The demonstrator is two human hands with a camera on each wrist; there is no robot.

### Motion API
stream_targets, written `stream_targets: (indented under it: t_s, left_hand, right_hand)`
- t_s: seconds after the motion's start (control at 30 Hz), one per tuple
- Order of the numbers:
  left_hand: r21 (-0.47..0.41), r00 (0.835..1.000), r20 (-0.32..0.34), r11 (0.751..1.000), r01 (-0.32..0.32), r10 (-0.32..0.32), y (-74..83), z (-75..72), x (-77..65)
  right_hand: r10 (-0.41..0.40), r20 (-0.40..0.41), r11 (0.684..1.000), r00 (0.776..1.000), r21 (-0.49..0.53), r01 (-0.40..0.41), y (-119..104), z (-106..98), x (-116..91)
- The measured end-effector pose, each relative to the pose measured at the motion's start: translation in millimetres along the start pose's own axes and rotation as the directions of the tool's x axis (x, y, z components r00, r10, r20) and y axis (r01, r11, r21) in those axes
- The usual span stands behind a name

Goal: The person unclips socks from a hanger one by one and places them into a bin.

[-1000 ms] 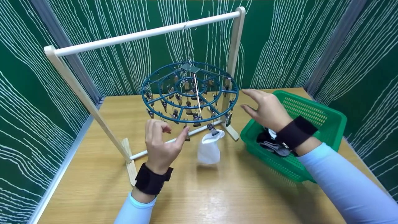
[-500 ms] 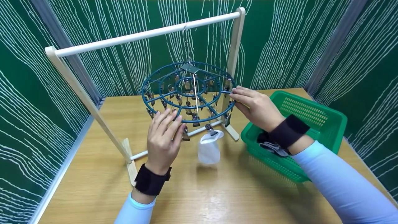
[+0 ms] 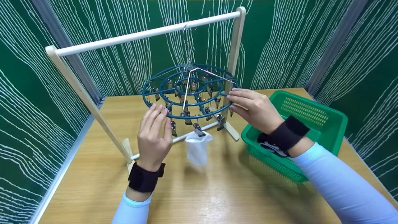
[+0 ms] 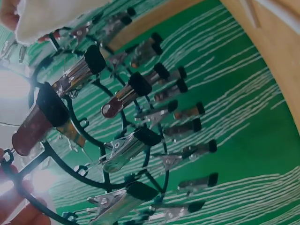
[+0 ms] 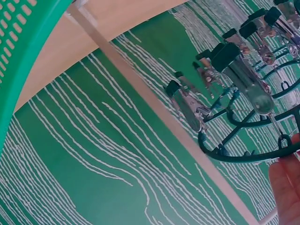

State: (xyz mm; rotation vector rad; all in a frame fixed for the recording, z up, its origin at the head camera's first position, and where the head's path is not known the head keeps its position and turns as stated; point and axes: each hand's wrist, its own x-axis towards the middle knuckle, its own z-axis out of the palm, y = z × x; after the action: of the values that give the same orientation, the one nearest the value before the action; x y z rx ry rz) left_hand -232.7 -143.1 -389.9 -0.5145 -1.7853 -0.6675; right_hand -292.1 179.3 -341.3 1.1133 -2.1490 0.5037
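Note:
A round dark-green clip hanger (image 3: 196, 117) hangs level from the rod, with metal clips (image 3: 188, 119) dangling under its rings. One clip holds a white sock (image 3: 197, 151), which hangs tilted at the front; its cloth (image 4: 61, 18) also shows in the left wrist view. My left hand (image 3: 154, 140) lies at the hanger's front left rim, fingers nearly straight and touching it. At the right rim my right hand (image 3: 256, 107) pinches the ring (image 5: 262, 157), fingertips above and thumb below. Between the hands, the sock hangs free.
A stand with a white rod (image 3: 149, 32) and wooden legs rises from the wood-grain table (image 3: 199, 196). To the right, a green basket (image 3: 337, 130) holds dark and grey cloth items (image 3: 270, 146) partly behind my right wrist. Green walls (image 3: 289, 43) with white lines surround the table.
Both hands have come to the hanger's rim. The hanger has turned, its front side moving left with the white sock and clips; my left hand has shifted left with it.

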Motion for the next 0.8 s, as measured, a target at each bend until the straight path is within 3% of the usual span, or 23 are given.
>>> stream_targets:
  t_s: [0.23, 0.4, 0.47, 0.53, 0.63, 0.7, 0.8]
  left_hand:
    - [0.010, 0.999, -0.006, 0.999, 0.043, -0.043, -1.2, -5.1, 2.3]
    - [-0.076, 0.999, -0.038, 0.997, -0.027, 0.025, 6.4, -7.5, 1.6]
    - [-0.140, 0.998, 0.003, 0.989, -0.057, 0.058, 10.5, -8.7, 1.8]
    - [-0.186, 0.993, 0.094, 0.981, -0.058, 0.077, 13.9, -9.7, 1.9]
    - [-0.230, 0.961, 0.273, 0.973, 0.022, 0.043, 17.7, -9.5, 1.2]
    - [-0.237, 0.920, 0.392, 0.966, 0.106, -0.005, 19.9, -8.6, 0.9]
    - [-0.266, 0.846, 0.528, 0.932, 0.247, -0.073, 21.7, -6.7, 0.3]
  right_hand:
    - [-0.032, -0.017, 0.999, 0.999, -0.011, 0.032, -7, -1, 2]
    - [-0.031, -0.022, 0.999, 0.999, -0.022, 0.031, -12, -3, 4]
    - [-0.031, -0.030, 0.999, 0.999, -0.026, 0.031, -12, -3, 5]
    - [-0.031, -0.040, 0.999, 0.999, -0.025, 0.030, -13, -3, 5]
    - [-0.033, -0.052, 0.999, 0.998, -0.024, 0.031, -14, -3, 6]
    - [-0.033, -0.055, 0.999, 0.998, -0.025, 0.031, -14, -3, 5]
    - [-0.031, -0.051, 0.999, 0.998, -0.027, 0.030, -15, -3, 4]
